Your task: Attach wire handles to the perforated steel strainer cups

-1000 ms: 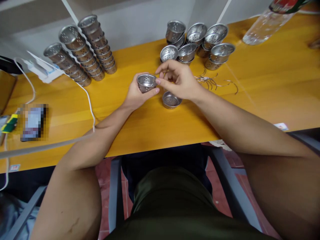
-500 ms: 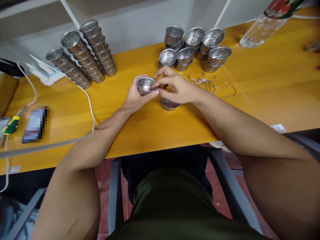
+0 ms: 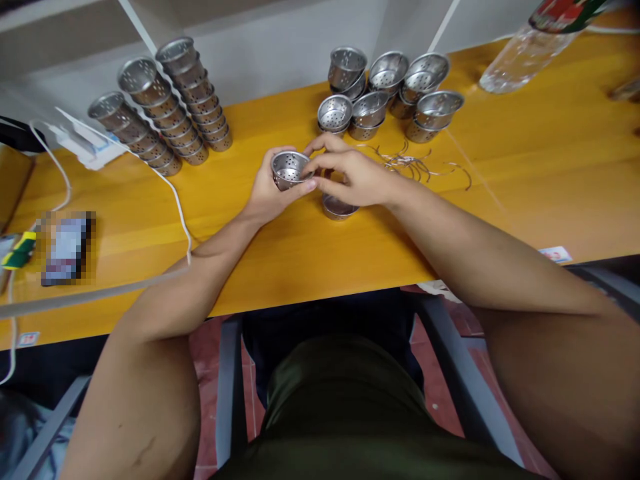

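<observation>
In the head view, my left hand (image 3: 269, 192) is wrapped round a small perforated metal strainer cup (image 3: 289, 175), its open mouth facing up and its thumb along the near side. My right hand (image 3: 355, 175) is at the cup's right rim, fingertips bent over the edge and thumb close to my left thumb. Whether a thin piece is pinched there I cannot make out. Beneath my right hand another metal cup (image 3: 340, 209) stands on the table, partly hidden. Just right of that hand lies a loose bunch of thin wire pieces (image 3: 407, 165).
Leaning stacks of perforated cups (image 3: 165, 110) stand at the back left, and several more cups (image 3: 370, 110) at the back right. A clear bottle (image 3: 525, 60) is farther right. A white cable (image 3: 175, 200) and a phone (image 3: 67, 247) lie on the left of the wooden table (image 3: 280, 267).
Hardly anything differs. The view has shifted slightly, and both hands keep nearly the same pose at the cup.
</observation>
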{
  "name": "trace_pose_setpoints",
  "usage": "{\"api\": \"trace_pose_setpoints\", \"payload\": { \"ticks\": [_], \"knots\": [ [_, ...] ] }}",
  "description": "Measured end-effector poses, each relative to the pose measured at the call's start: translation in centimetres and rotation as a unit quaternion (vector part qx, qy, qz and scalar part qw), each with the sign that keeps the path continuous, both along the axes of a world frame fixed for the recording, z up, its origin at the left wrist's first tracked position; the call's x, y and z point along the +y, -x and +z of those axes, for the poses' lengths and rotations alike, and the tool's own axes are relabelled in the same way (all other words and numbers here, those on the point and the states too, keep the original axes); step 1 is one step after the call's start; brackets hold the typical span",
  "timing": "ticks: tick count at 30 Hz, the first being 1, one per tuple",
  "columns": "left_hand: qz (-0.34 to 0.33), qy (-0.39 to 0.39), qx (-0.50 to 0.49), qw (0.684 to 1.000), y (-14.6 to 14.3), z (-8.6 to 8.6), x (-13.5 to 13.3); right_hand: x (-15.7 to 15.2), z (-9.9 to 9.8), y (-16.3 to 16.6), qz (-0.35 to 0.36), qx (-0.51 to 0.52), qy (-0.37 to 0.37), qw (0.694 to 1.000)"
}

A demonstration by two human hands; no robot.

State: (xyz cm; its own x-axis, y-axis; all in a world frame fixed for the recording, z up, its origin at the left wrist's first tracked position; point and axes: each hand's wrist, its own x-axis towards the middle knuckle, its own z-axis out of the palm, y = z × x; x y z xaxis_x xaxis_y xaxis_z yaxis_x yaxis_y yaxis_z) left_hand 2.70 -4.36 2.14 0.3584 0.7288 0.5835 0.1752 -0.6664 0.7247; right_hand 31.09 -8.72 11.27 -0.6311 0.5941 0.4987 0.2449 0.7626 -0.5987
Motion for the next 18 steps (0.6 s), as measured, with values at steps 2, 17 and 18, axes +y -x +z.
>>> {"api": "trace_pose_setpoints", "payload": {
  "ticks": [2,17,18],
  "knots": [
    [-0.003,0.012,0.001,1.000,-0.1,-0.5,0.3,0.2,0.6,-0.7,-0.010,-0.005,-0.013,1.000],
    [0.046,0.021,0.051,0.997,0.8,-1.5,1.2,7.7,2.7,-13.9,-0.614,-0.050,-0.073,0.784],
    [0.045,0.020,0.053,0.997,0.8,-1.3,1.0,7.9,2.4,-13.7,-0.622,-0.055,-0.063,0.778]
  ]
}}
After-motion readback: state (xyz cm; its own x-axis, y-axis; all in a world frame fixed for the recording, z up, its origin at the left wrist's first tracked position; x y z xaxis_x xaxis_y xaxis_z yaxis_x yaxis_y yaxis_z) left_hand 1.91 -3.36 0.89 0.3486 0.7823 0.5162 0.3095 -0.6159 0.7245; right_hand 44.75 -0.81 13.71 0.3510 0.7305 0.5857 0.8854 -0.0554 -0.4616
